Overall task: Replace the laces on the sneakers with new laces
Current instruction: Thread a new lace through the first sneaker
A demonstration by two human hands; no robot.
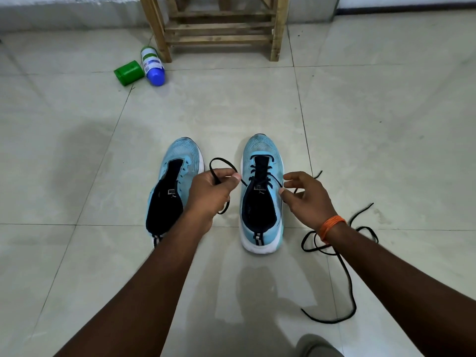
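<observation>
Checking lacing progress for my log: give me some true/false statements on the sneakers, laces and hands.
1. The left sneaker has no lace. True.
2. The right sneaker is unlaced too. False: a black lace crosses its eyelets.
3. The left hand and right hand each pinch that lace. True.
4. A loose lace lies left of the sneakers. False: it lies on the floor right of the right sneaker.
5. The bottle stands upright. False: it lies on its side.

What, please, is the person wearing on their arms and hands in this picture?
Neither the left hand nor the right hand wears a glove, and no sleeves show on the arms. The only thing worn is an orange thread band wound in several strands around the right wrist.
</observation>
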